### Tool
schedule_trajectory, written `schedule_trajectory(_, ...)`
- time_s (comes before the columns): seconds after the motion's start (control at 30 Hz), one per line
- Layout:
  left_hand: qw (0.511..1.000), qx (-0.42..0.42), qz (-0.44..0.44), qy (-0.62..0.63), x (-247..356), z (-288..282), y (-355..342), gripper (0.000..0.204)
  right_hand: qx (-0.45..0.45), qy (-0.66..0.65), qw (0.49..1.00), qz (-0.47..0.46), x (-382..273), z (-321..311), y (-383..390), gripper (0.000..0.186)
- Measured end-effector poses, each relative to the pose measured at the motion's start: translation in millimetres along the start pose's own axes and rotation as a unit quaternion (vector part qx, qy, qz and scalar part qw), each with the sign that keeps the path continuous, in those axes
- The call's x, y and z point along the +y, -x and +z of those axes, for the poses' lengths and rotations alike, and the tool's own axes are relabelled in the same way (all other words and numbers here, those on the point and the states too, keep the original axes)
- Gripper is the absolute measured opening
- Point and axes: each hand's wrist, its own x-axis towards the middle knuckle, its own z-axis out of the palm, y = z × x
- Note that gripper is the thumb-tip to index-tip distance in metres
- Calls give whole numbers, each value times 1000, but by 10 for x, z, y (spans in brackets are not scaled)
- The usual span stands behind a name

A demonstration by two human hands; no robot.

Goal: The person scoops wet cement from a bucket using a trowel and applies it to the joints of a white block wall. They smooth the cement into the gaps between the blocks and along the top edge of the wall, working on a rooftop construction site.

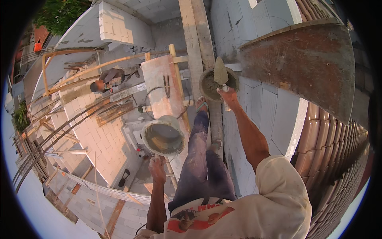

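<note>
My right hand (pixel 227 94) has its grip narrow around the handle of a trowel (pixel 221 71); the pointed blade lies over the mortar (pixel 208 84) in a round bucket (pixel 234 79) – this one sits ahead of me on the wooden planks (pixel 195 36). My left hand (pixel 157 169) is curled just below the near rim of a larger, pale bucket (pixel 179 139); I cannot tell whether that grip is closed on the bucket's thin wire handle. That bucket has something greyish inside, too unclear to name; beyond it, dark rods (pixel 166 85) lie on a pale board (pixel 159 67). My sandalled foot (pixel 202 104) rests between the buckets; a grey block wall (pixel 258 103) and brown roof tiles (pixel 318 139) are to my right – and another person (pixel 113 77) is down on the left.
</note>
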Motion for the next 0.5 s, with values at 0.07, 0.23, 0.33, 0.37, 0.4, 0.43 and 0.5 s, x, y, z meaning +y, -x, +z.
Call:
schedule_trajectory(0.07, 1000, 10, 16, -18, 212, 343, -52, 17, -6, -66, 998, -14, -166, 169, -470, 34)
schedule_trajectory(0.23, 994, 33, 15, -103, 330, 555, -270, 21, 17, -157, 987, 16, -667, 488, -1425, 28)
schedule_trajectory(0.33, 988, 27, 20, -153, 350, 617, -330, 24, 27, -193, 980, 45, -789, 611, -1790, 33)
schedule_trajectory(0.37, 988, 34, 8, -152, 369, 652, -340, 24, 31, -208, 976, 59, -823, 636, -1875, 34)
schedule_trajectory(0.4, 988, 41, -3, -152, 388, 689, -355, 24, 31, -210, 975, 61, -847, 641, -1944, 35)
schedule_trajectory(0.43, 986, 30, 1, -162, 412, 724, -358, 24, 30, -211, 975, 64, -848, 637, -2015, 37)
schedule_trajectory(0.5, 983, 6, 12, -183, 459, 796, -372, 24, 34, -203, 977, 58, -850, 605, -2148, 39)
